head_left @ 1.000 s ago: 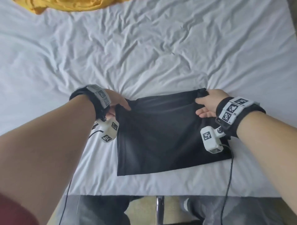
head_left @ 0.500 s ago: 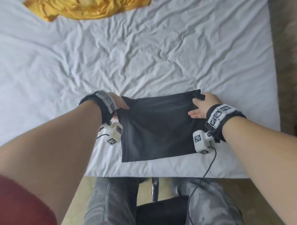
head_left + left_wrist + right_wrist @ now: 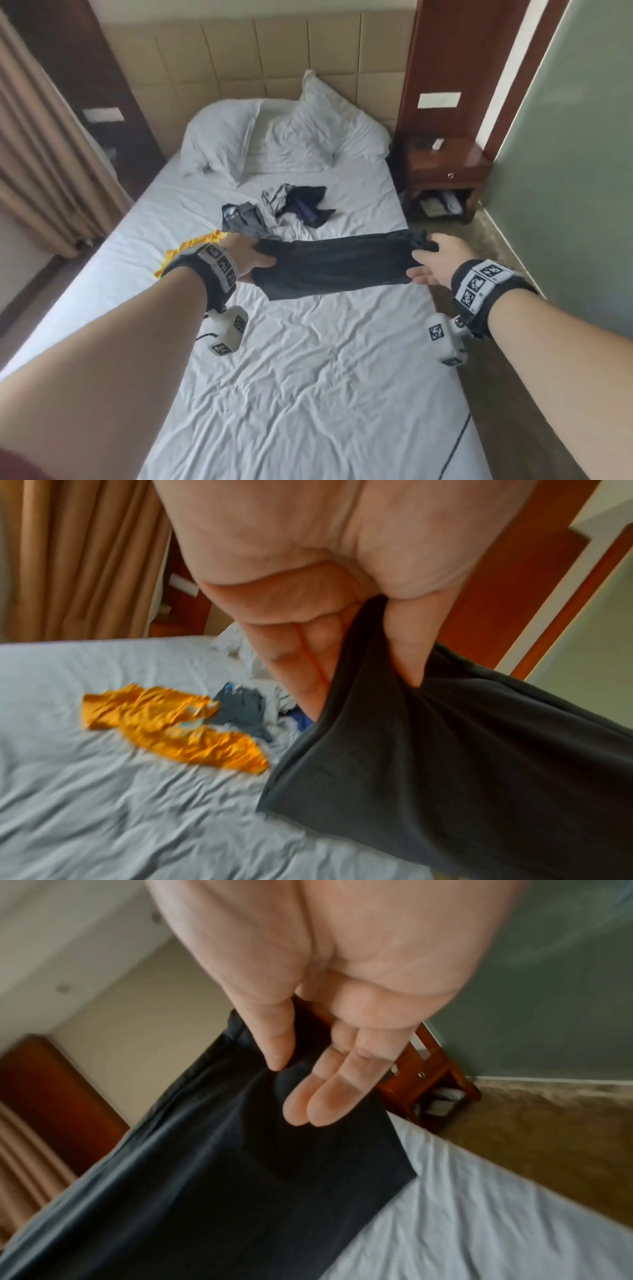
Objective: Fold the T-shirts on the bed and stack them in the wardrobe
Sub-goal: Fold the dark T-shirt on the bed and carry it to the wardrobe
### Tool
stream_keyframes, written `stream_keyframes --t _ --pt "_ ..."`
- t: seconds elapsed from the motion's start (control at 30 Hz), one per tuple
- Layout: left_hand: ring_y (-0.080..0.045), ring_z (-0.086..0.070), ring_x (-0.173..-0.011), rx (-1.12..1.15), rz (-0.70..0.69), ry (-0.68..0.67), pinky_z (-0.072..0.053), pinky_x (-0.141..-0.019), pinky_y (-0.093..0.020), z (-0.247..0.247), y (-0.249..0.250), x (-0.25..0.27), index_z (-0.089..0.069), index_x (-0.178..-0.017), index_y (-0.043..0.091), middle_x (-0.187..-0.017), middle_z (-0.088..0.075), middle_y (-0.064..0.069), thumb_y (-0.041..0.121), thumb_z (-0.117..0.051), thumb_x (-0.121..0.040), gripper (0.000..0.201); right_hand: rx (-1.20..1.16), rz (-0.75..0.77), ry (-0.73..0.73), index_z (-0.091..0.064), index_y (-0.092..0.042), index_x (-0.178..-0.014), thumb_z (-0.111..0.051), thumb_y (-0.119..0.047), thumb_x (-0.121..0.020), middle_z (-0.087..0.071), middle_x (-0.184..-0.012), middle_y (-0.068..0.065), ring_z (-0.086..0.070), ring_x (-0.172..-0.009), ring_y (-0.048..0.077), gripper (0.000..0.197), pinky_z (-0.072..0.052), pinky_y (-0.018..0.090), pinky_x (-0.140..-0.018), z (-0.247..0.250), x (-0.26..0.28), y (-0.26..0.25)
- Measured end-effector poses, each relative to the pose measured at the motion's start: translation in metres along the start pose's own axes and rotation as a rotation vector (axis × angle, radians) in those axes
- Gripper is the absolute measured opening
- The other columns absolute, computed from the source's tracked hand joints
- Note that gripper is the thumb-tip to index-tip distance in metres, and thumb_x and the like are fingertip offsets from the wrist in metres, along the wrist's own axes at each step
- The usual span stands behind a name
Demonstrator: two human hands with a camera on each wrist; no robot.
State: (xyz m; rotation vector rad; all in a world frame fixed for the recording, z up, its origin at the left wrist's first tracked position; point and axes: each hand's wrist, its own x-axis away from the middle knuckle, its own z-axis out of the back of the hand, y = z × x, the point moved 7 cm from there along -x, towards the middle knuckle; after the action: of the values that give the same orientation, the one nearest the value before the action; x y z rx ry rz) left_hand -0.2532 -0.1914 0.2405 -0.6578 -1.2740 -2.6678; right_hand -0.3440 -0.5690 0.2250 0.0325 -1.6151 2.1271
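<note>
The left hand (image 3: 251, 258) and right hand (image 3: 436, 258) each pinch one end of the folded black cotton T-shirt (image 3: 337, 265), holding it stretched between them above the white-sheeted bed (image 3: 308, 394). To carry it well, I would keep both pinches level and the cloth taut so the folds between the grips stay put.

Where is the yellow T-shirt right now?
In the head view the yellow T-shirt lies on the bed, left of centre, partly hidden behind the left hand, next to a grey garment.
</note>
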Motion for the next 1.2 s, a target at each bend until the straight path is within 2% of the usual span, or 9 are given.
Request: stream_keyframes --t 0.1,0.2,0.37,0.5,0.57,0.77,0.9,1.03,1.2 --pt "-0.036 -0.073 -0.097 0.034 -0.109 0.046 -0.059 -0.09 -0.054 0.005 0.09 0.039 -0.071 -0.096 0.008 -0.109 -0.073 -0.021 0.007 -0.078 -0.087 0.012 -0.011 0.101 0.029 -0.053 -0.014 -0.117 -0.057 -0.003 -0.1 -0.066 -0.093 0.013 -0.073 -0.065 0.026 0.021 -0.06 0.031 -0.052 0.074 0.02 -0.061" --pt "-0.036 -0.072 -0.102 -0.001 -0.222 0.053 -0.059 -0.091 -0.051 -0.004 0.169 0.065 -0.07 -0.104 0.007 -0.113 -0.072 -0.02 0.005 -0.073 -0.091 0.013 0.0 0.166 0.112 -0.057 -0.015 -0.11 -0.064 -0.007 -0.096 -0.069 -0.087 0.015 -0.071 -0.059 0.024 0.018 -0.056 0.029 -0.048 0.146 0.037 -0.094" --pt "-0.026 -0.071 -0.084 0.059 -0.315 -0.024 -0.063 -0.06 -0.029 -0.042 0.248 0.09 -0.066 -0.107 0.001 -0.103 -0.071 -0.018 -0.008 -0.063 -0.094 0.016 0.002 0.161 0.274 -0.063 -0.019 -0.09 -0.074 -0.014 -0.09 -0.07 -0.079 0.01 -0.065 -0.05 0.019 0.012 -0.05 0.026 -0.046 0.236 0.054 -0.091" --pt "-0.025 -0.071 -0.085 0.006 -0.343 -0.112 -0.064 -0.075 -0.041 -0.075 0.273 0.089 -0.067 -0.097 0.013 -0.097 -0.071 -0.013 -0.008 -0.06 -0.094 0.023 -0.066 0.119 0.311 -0.063 -0.014 -0.099 -0.072 -0.013 -0.092 -0.068 -0.078 0.012 -0.067 -0.049 0.017 0.012 -0.053 0.026 -0.044 0.272 0.057 -0.074" --pt "-0.023 -0.071 -0.083 -0.011 -0.343 -0.137 -0.063 -0.072 -0.038 -0.089 0.279 0.084 -0.067 -0.098 0.017 -0.093 -0.07 -0.01 -0.007 -0.059 -0.095 0.025 -0.099 0.115 0.332 -0.061 -0.013 -0.102 -0.071 -0.012 -0.092 -0.067 -0.078 0.012 -0.067 -0.048 0.017 0.014 -0.053 0.026 -0.044 0.283 0.059 -0.066" --pt "-0.03 -0.072 -0.096 0.012 -0.363 -0.145 -0.06 -0.091 -0.048 -0.12 0.301 0.048 -0.067 -0.098 0.015 -0.1 -0.072 -0.014 -0.001 -0.069 -0.091 0.019 -0.114 0.054 0.35 -0.062 -0.007 -0.113 -0.068 -0.007 -0.094 -0.066 -0.083 0.014 -0.068 -0.05 0.017 0.019 -0.058 0.03 -0.048 0.303 0.052 -0.041" --pt "-0.024 -0.07 -0.091 0.079 -0.409 -0.217 -0.06 -0.083 -0.037 -0.154 0.33 0.025 -0.068 -0.095 0.014 -0.097 -0.072 -0.011 -0.002 -0.069 -0.091 0.016 -0.185 -0.045 0.359 -0.036 -0.006 -0.151 -0.067 -0.003 -0.095 -0.063 -0.093 0.012 -0.065 -0.05 0.017 0.064 -0.055 0.027 -0.044 0.33 0.052 -0.029" --pt "-0.025 -0.069 -0.094 0.066 -0.452 -0.317 -0.058 -0.091 -0.039 -0.195 0.36 0.002 -0.068 -0.095 0.017 -0.098 -0.071 -0.01 0.002 -0.069 -0.093 0.015 -0.205 -0.078 0.435 -0.034 -0.005 -0.152 -0.068 -0.007 -0.095 -0.061 -0.096 0.011 -0.067 -0.049 0.017 0.066 -0.055 0.028 -0.044 0.365 0.054 -0.017" --pt "-0.016 -0.059 -0.073 0.051 -0.47 -0.449 -0.048 -0.063 -0.027 -0.284 0.386 -0.018 -0.069 -0.091 0.021 -0.084 -0.064 -0.003 0.006 -0.069 -0.094 0.015 -0.115 -0.134 0.624 -0.038 -0.003 -0.149 -0.068 -0.011 -0.096 -0.063 -0.094 0.009 -0.068 -0.059 0.019 0.061 -0.059 0.028 -0.05 0.411 0.085 0.024"
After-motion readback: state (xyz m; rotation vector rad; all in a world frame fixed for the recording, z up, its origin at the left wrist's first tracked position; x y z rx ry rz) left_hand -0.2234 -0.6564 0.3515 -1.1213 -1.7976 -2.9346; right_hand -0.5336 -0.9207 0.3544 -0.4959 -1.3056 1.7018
